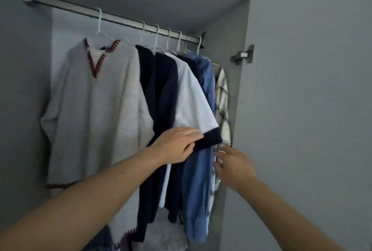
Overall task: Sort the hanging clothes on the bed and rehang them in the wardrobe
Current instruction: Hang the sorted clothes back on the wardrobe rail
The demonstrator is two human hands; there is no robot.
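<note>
Seven garments hang on hangers from the wardrobe rail (124,21), from a grey sweater (96,109) on the left to a plaid shirt (223,97) on the right. My left hand (177,145) lies flat, fingers straight, on the dark cuff of a white tee (193,99). My right hand (231,167), blurred, seems loosely spread beside the plaid shirt and a blue shirt (198,180).

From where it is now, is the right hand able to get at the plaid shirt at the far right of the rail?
Probably yes. The right hand is open beside the plaid shirt, fingers at its lower edge. Nothing lies between them; the blue shirt hangs to the left.
</note>
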